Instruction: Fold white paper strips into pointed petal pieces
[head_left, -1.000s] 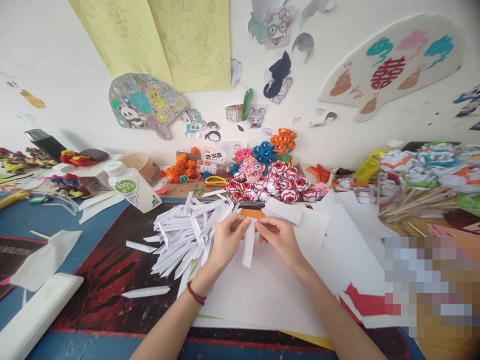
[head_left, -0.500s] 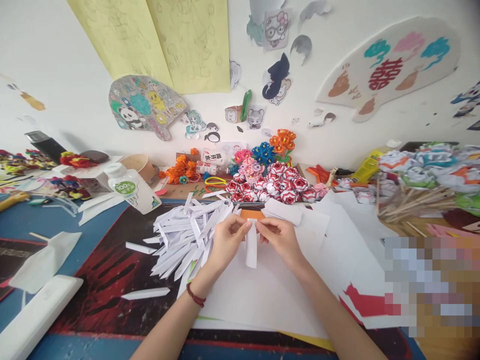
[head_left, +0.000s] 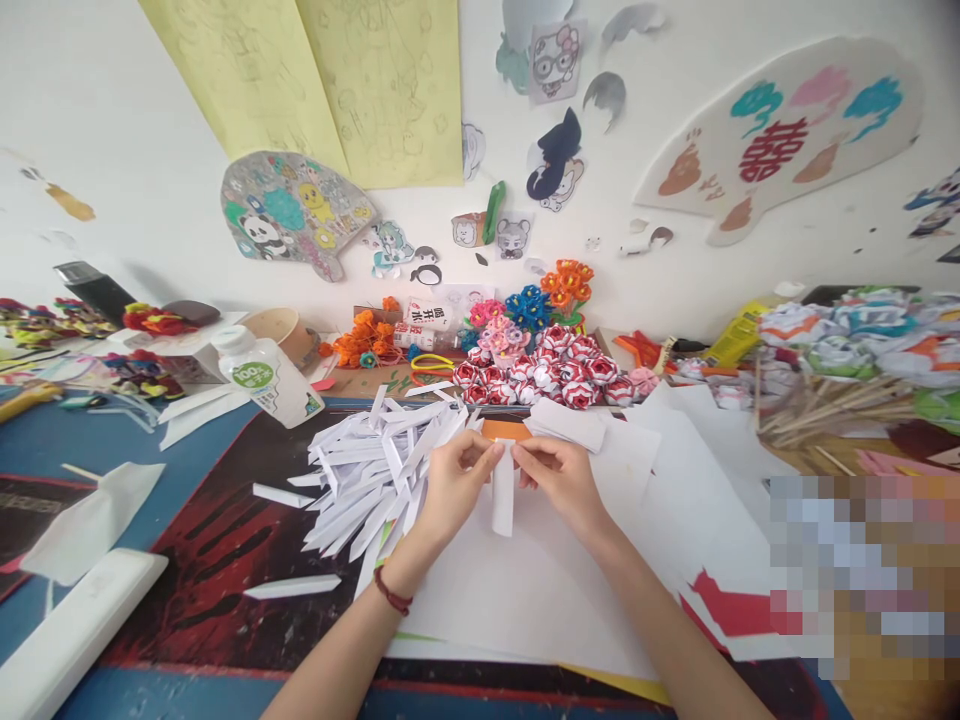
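Note:
Between my two hands a narrow white paper strip (head_left: pixel 503 503) hangs down over the white sheets. My left hand (head_left: pixel 459 480) pinches its upper left edge with thumb and forefinger. On the strip's upper right edge my right hand (head_left: pixel 556 478) does the same; the fingers behind the strip are partly hidden. A heap of folded white paper strips (head_left: pixel 360 490) lies just left of my left hand. Under both hands a large white sheet (head_left: pixel 517 610) covers the mat. A small stack of white paper pieces (head_left: pixel 568 424) sits beyond my right hand.
Two loose folded strips, one of them a pointed strip (head_left: pixel 292 587), lie on the dark red mat (head_left: pixel 202 540). A white bottle (head_left: pixel 266 375) stands back left. Red-and-white paper flowers (head_left: pixel 540 370) line the wall. Wooden sticks (head_left: pixel 817 410) and red paper (head_left: pixel 739 605) are at right.

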